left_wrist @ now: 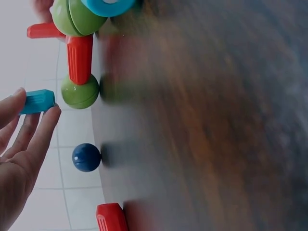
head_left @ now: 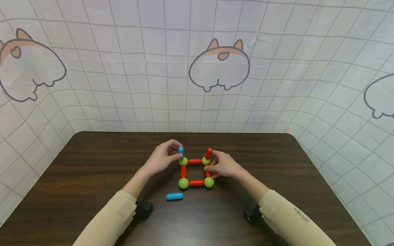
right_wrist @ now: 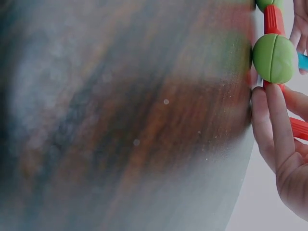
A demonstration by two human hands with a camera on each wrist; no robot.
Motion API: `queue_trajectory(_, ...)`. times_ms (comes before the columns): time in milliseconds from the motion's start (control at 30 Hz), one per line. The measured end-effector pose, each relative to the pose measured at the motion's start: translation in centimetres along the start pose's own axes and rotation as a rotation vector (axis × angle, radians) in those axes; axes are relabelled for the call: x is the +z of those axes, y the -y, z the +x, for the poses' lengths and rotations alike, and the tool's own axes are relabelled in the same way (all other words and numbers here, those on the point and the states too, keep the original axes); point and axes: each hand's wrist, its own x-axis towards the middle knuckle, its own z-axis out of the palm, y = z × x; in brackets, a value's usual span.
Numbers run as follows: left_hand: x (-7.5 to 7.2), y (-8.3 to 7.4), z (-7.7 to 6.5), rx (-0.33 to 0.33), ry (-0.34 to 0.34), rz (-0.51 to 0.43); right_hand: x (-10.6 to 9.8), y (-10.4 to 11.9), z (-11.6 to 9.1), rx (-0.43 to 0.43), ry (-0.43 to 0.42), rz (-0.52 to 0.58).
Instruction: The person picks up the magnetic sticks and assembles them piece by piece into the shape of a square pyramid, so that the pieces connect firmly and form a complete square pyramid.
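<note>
Left sleeve (head_left: 106,218): pale cream, creased at the cuff (head_left: 126,202). Right sleeve (head_left: 287,218): matching, with small dark lettering (head_left: 301,215) on its upper side, not clearly legible. Left wrist unit (head_left: 144,209) and right wrist unit (head_left: 251,215): black, compact, blocky.

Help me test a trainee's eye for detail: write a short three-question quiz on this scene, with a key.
1. Counting: In the head view, how many green balls mark the corners of the square?
2. True or false: The loose blue rod lies on the table outside the square.
3. Multiple choice: What colour is the rod that the left hand pinches?
A) red
B) green
C) blue

Key:
1. Four.
2. True.
3. C.
</note>
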Motion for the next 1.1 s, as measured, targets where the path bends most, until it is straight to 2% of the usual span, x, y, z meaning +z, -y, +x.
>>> queue_trajectory(1100,0.83,0.03,0.56,-0.032,0.001,0.018,0.03,-0.04,-0.03,-0.003,0.009,0.006)
